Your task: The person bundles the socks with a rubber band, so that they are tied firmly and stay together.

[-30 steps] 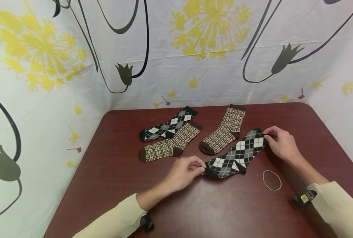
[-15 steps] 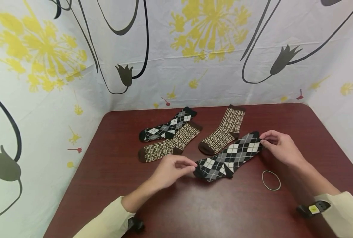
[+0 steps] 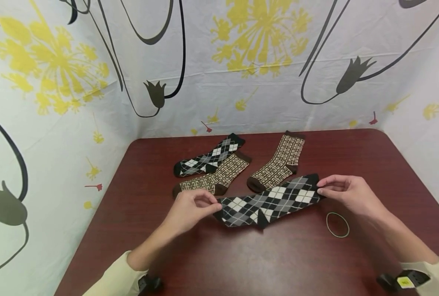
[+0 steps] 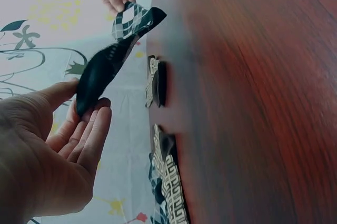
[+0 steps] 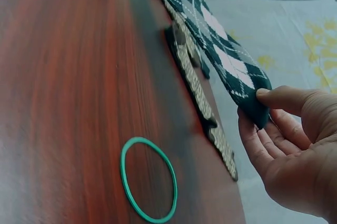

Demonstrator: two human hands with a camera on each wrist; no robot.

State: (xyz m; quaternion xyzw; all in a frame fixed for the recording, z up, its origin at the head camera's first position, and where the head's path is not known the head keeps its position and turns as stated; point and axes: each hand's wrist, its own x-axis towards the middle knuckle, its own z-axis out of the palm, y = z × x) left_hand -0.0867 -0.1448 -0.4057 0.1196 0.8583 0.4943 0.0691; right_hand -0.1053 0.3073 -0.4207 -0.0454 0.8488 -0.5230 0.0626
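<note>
A black, grey and white argyle sock (image 3: 267, 203) is stretched between both hands above the table. The left hand (image 3: 186, 211) pinches its toe end; in the left wrist view that hand (image 4: 58, 150) has thumb and fingers on the black toe (image 4: 95, 79). At the cuff, the right hand (image 3: 352, 195) pinches the other end, and the right wrist view shows this hand's (image 5: 300, 145) thumb on the dark cuff (image 5: 255, 109). The sock's heel hangs downward in the middle.
Behind lie another argyle sock (image 3: 212, 156), a brown patterned sock (image 3: 228, 172) partly overlapping it, and a second brown patterned sock (image 3: 278, 160). A green elastic loop (image 3: 348, 230) lies on the table (image 3: 271, 263) near the right forearm. Printed cloth (image 3: 204, 98) stands around the table.
Both hands have moved the argyle sock: the toe end went left, and the cuff end came nearer the body. The sock now lies straighter between the hands and covers less of the table's right side.
</note>
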